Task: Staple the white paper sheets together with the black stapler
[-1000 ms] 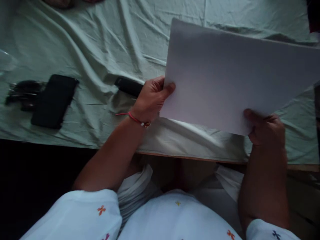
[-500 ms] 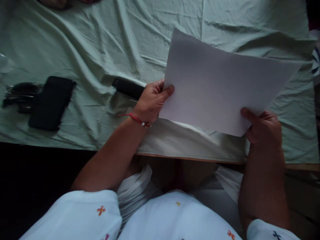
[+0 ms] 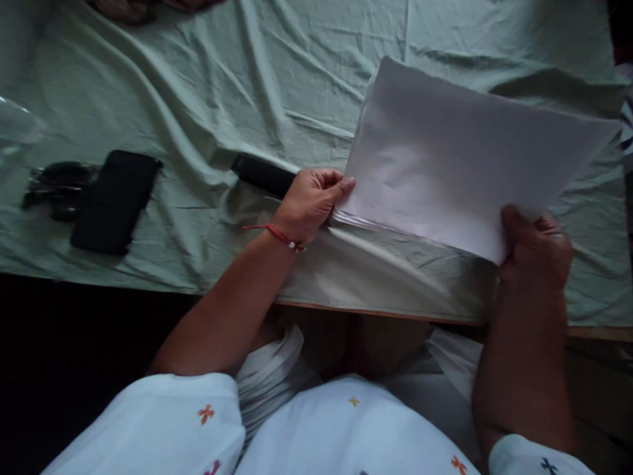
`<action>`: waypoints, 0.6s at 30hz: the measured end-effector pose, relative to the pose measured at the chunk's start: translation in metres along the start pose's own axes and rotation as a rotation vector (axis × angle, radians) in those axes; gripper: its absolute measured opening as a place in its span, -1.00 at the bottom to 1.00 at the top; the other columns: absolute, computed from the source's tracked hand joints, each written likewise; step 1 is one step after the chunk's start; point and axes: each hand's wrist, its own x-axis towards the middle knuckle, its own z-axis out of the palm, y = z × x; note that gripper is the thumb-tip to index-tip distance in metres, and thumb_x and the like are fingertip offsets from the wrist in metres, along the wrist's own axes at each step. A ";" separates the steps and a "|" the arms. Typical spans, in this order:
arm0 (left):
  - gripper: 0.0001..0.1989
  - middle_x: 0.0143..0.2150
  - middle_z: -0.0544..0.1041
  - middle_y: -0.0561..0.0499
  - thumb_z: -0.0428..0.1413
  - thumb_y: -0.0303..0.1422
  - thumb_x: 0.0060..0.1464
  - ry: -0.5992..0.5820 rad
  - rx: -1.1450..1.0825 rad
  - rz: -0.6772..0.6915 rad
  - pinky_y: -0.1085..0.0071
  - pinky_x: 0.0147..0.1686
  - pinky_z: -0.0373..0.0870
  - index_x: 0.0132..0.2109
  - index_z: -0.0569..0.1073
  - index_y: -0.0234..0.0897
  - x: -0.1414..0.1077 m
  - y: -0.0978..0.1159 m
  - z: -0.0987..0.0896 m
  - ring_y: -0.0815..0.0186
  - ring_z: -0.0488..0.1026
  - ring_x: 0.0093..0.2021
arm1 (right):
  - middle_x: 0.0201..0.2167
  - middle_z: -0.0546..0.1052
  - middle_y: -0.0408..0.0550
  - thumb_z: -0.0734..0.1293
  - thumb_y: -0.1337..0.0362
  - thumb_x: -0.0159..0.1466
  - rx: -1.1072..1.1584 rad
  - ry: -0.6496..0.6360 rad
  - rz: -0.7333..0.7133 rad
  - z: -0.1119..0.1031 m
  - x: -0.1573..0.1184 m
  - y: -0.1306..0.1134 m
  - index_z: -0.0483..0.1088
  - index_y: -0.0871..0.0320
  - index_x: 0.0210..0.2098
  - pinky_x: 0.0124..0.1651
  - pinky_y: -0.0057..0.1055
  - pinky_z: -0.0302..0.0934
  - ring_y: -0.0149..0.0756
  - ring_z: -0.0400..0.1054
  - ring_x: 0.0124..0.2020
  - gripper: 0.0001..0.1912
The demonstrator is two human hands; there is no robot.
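Note:
A stack of white paper sheets [image 3: 445, 158] is held above the cloth, tilted, its lower left edges slightly fanned. My left hand [image 3: 316, 201], with a red string bracelet at the wrist, pinches the stack's lower left corner, thumb on top. At the lower right corner my right hand [image 3: 537, 247] grips the paper, thumb on top and fingers underneath. Just beyond my left hand lies a black elongated object [image 3: 262, 175], partly covered by that hand.
A green wrinkled cloth [image 3: 198, 86] covers the table. At the left lie a black phone [image 3: 116, 201] and a dark bunch of small items [image 3: 62, 188], perhaps keys. Clear plastic [image 3: 17, 122] sits at the left edge. Dark brownish things [image 3: 128, 8] show at the top left.
Both hands and the paper have shifted a little to the right. The sheets' edges at the lower left now show slightly apart. The view has also moved slightly.

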 end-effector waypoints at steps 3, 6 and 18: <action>-0.64 -0.60 0.31 0.15 0.31 -0.27 0.21 0.003 0.006 -0.017 0.46 -0.59 0.08 -0.50 0.44 -0.26 -0.001 0.001 0.001 0.48 0.18 -0.61 | -0.26 0.65 -0.06 0.55 0.35 -0.13 -0.016 0.029 0.010 0.001 0.001 -0.002 0.60 0.17 -0.36 -0.17 -0.33 0.42 -0.32 0.46 -0.31 -0.71; -0.66 -0.58 0.34 0.14 0.33 -0.24 0.20 -0.038 -0.020 -0.012 0.47 -0.58 0.13 -0.47 0.46 -0.26 -0.003 0.004 0.002 0.48 0.20 -0.60 | -0.26 0.64 -0.04 0.53 0.40 -0.10 -0.028 0.075 0.029 0.001 0.001 -0.004 0.61 0.20 -0.34 -0.19 -0.37 0.40 -0.35 0.46 -0.32 -0.73; -0.50 -0.63 0.26 0.14 0.33 -0.07 0.18 -0.099 0.029 0.004 0.49 -0.62 0.15 -0.54 0.34 -0.23 -0.003 0.004 0.003 0.48 0.17 -0.62 | -0.26 0.65 -0.07 0.52 0.43 -0.12 0.018 0.105 0.010 0.001 0.001 -0.008 0.60 0.18 -0.38 -0.12 -0.32 0.44 -0.35 0.47 -0.33 -0.74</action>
